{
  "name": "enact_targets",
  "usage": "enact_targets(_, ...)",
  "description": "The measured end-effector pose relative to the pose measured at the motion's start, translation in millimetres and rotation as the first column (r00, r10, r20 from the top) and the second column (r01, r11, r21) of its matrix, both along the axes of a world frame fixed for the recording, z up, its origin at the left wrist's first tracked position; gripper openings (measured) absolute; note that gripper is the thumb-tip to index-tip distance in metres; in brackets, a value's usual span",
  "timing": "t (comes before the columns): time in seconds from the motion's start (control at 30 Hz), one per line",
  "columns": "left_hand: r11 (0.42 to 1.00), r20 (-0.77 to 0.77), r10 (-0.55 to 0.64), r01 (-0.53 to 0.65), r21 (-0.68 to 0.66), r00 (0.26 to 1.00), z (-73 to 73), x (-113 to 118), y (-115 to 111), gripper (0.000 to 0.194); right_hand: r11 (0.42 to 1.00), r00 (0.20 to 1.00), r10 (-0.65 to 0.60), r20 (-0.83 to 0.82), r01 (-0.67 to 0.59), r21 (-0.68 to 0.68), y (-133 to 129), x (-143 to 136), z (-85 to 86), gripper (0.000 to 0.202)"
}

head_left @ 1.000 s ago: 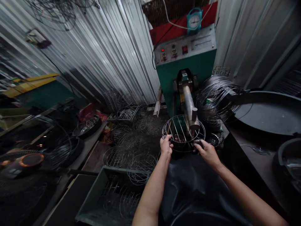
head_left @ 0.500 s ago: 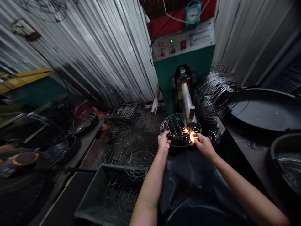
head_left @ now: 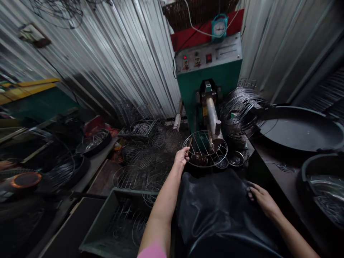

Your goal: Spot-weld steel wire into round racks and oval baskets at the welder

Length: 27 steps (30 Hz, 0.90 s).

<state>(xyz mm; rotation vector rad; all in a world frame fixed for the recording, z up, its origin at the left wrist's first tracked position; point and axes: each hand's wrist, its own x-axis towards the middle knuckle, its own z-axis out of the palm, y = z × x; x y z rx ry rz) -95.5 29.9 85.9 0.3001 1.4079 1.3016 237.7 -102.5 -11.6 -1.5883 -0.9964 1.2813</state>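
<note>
My left hand (head_left: 182,156) is closed on the left rim of a round wire rack (head_left: 200,166), which has thin straight bars across part of its ring. The rack's right side sits at the tip of the metal arm (head_left: 212,111) of a green spot welder (head_left: 217,70). Well away from the rack, at the right edge of a black apron (head_left: 209,211) over my lap, is my right hand (head_left: 262,200). Its fingers are curled, and whatever is between them is too dark to make out.
A green plastic crate (head_left: 99,229) with wire pieces stands at lower left. Loose wire racks (head_left: 131,177) lie behind it. On the right are a wire coil (head_left: 239,111), a wide black pan (head_left: 298,129) and a black basin (head_left: 309,172) of metal parts.
My right hand has drawn back from the rack, down and right to the apron's edge. The sparks at the welder's tip are gone, and its green light is off. My left hand keeps the rack.
</note>
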Motion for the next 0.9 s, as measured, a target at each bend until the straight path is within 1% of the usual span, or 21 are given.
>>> enact_targets(0.13,1.000,0.000,0.008,-0.008,-0.011,1.000,-1.9,1.0,-4.4,0.033,0.998,0.980,0.003,0.200,-0.016,0.061,-14.1,6.4,-6.2,0.044)
enact_targets(0.23,0.998,-0.016,-0.019,0.018,-0.068,1.000,4.6,-5.1,-0.1,0.029,0.984,0.950,0.027,0.312,-0.081,0.159,-16.5,5.4,-7.9,0.035)
enact_targets(0.3,0.988,-0.028,-0.094,0.090,-0.124,0.995,11.3,-9.5,5.9,0.029,0.976,0.937,0.067,0.343,-0.132,0.171,-14.3,3.3,-9.3,0.035)
enact_targets(0.37,0.969,-0.031,-0.193,0.186,-0.161,0.981,16.3,-12.5,10.8,0.031,0.980,0.934,0.093,0.345,-0.148,0.136,-10.2,-0.6,-10.2,0.037)
enact_targets(0.4,0.962,-0.029,-0.230,0.223,-0.159,0.973,17.3,-13.3,11.8,0.032,0.982,0.937,0.099,0.336,-0.146,0.116,-7.8,-3.5,-9.8,0.037)
enact_targets(0.43,0.962,-0.019,-0.239,0.234,-0.139,0.971,16.9,-13.7,11.3,0.033,0.985,0.941,0.100,0.322,-0.140,0.101,-5.4,-7.2,-8.7,0.036)
enact_targets(0.47,0.969,-0.006,-0.224,0.222,-0.110,0.975,15.2,-13.6,9.3,0.034,0.987,0.948,0.102,0.302,-0.135,0.090,-3.1,-11.6,-6.3,0.033)
enact_targets(0.53,0.986,0.023,-0.154,0.155,-0.053,0.988,9.1,-11.8,1.0,0.034,0.988,0.962,0.115,0.246,-0.136,0.072,1.4,-22.7,3.6,0.027)
enact_targets(0.57,0.992,0.037,-0.118,0.119,-0.037,0.992,5.4,-10.0,-4.8,0.034,0.987,0.969,0.132,0.210,-0.148,0.065,3.8,-29.4,11.6,0.025)
enact_targets(0.63,0.997,0.043,-0.072,0.073,-0.024,0.996,-0.8,-4.3,-17.4,0.033,0.978,0.975,0.178,0.136,-0.190,0.087,9.2,-44.9,33.4,0.024)
enact_targets(0.7,0.999,0.039,-0.038,0.038,-0.004,0.999,-3.8,4.1,-28.8,0.033,0.955,0.969,0.230,0.088,-0.242,0.171,15.9,-62.7,60.0,0.026)
enact_targets(0.77,0.999,0.036,0.012,-0.013,0.031,0.999,-3.0,14.2,-36.7,0.035,0.928,0.971,0.232,0.062,-0.240,0.284,23.6,-81.4,84.5,0.028)
enact_targets(0.8,0.998,0.034,0.035,-0.037,0.047,0.999,-1.7,19.2,-39.0,0.037,0.913,0.974,0.221,0.057,-0.227,0.338,27.7,-90.2,93.8,0.029)
enact_targets(0.83,0.997,0.034,0.053,-0.055,0.061,0.998,0.0,24.0,-40.4,0.038,0.898,0.976,0.209,0.064,-0.217,0.381,31.7,-98.2,100.3,0.030)
enact_targets(0.9,0.994,0.026,0.074,-0.076,0.083,0.997,3.0,31.6,-40.9,0.038,0.877,0.976,0.189,0.109,-0.218,0.428,39.7,-110.2,104.7,0.029)
